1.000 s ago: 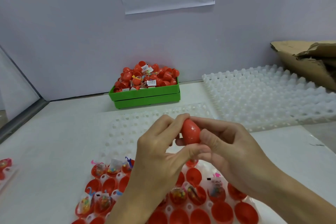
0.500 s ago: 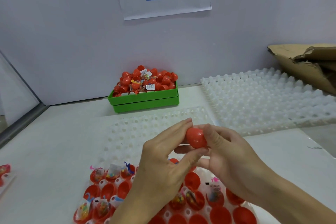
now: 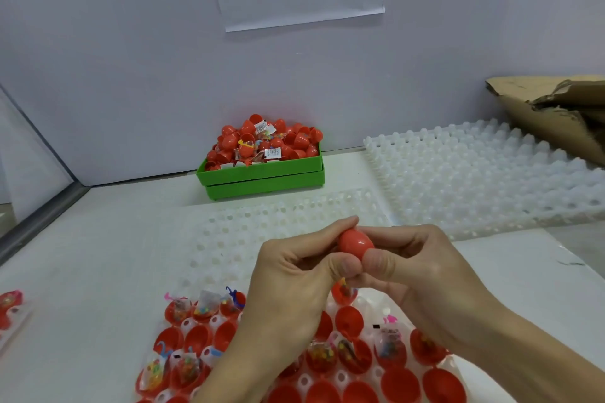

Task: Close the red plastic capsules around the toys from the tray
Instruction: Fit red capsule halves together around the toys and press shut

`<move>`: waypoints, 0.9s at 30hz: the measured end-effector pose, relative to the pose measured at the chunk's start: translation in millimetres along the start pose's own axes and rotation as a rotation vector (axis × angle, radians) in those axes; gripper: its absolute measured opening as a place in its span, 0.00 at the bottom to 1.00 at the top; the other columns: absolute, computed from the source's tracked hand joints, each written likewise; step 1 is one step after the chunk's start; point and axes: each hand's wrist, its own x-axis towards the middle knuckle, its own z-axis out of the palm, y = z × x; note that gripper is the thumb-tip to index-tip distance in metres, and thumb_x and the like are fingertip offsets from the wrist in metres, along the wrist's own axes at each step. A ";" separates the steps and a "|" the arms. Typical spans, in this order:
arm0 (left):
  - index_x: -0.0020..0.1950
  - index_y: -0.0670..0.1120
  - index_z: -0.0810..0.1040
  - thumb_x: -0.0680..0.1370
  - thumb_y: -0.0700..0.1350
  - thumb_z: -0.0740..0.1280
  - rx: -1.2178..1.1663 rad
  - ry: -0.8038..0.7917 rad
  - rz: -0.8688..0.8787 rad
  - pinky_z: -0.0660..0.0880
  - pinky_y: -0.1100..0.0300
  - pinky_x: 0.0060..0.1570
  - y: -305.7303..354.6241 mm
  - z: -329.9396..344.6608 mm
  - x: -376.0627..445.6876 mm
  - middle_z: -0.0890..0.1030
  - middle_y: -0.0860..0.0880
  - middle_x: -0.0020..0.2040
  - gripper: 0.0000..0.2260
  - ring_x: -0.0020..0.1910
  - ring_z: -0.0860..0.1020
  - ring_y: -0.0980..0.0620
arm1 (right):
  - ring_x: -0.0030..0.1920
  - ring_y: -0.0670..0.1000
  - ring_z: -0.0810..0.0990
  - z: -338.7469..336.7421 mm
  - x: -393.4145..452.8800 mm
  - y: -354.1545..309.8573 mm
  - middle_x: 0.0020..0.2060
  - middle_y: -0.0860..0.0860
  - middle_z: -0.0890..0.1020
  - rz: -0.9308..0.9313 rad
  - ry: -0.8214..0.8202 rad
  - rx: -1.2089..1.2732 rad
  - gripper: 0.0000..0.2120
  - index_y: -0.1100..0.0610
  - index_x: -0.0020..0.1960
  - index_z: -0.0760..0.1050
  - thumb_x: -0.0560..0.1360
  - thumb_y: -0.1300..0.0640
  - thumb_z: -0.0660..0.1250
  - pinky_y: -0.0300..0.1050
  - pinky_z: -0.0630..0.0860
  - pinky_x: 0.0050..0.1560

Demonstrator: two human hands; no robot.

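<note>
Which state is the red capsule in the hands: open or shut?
Shut: the red capsule shows one whole egg shape, pinched between left hand and right hand.

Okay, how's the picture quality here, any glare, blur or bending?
Head view: even, soft light with faint shadows; a small glare spot on the red capsule held by both hands, left and right; wide-angle bending at the edges; the white tray looks washed out.

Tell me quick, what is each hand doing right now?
Left hand: fingers pinch the red capsule.
Right hand: fingers curled round the same red capsule, thumb pressing its near side.
</note>
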 end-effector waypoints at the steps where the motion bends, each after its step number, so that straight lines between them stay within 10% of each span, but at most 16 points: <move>1: 0.54 0.53 0.83 0.66 0.50 0.73 -0.005 0.013 0.002 0.79 0.67 0.46 -0.5 1.6 -0.9 0.86 0.56 0.46 0.16 0.48 0.85 0.57 | 0.50 0.60 0.86 0.0 0.1 1.4 0.48 0.61 0.86 -0.011 0.007 -0.024 0.26 0.59 0.52 0.85 0.60 0.45 0.82 0.43 0.81 0.47; 8: 0.52 0.54 0.83 0.74 0.33 0.71 0.024 0.036 0.022 0.79 0.67 0.39 -0.1 5.1 -2.3 0.87 0.53 0.41 0.16 0.38 0.85 0.55 | 0.46 0.64 0.85 -0.7 2.8 7.9 0.45 0.62 0.86 -0.042 0.061 -0.118 0.31 0.57 0.52 0.85 0.56 0.40 0.82 0.46 0.79 0.45; 20: 0.56 0.58 0.81 0.73 0.43 0.71 0.114 -0.013 0.066 0.79 0.62 0.55 0.9 -1.3 4.3 0.83 0.59 0.55 0.15 0.58 0.79 0.61 | 0.61 0.74 0.75 2.1 6.5 1.4 0.50 0.69 0.82 0.200 0.001 0.165 0.26 0.68 0.51 0.82 0.75 0.43 0.64 0.56 0.75 0.55; 27: 0.57 0.57 0.82 0.73 0.39 0.71 0.014 -0.053 0.078 0.78 0.62 0.53 0.1 -4.0 5.1 0.84 0.55 0.53 0.17 0.56 0.81 0.55 | 0.50 0.62 0.81 3.3 7.5 -7.7 0.52 0.70 0.81 0.238 -0.094 0.168 0.30 0.69 0.54 0.81 0.71 0.41 0.69 0.50 0.78 0.50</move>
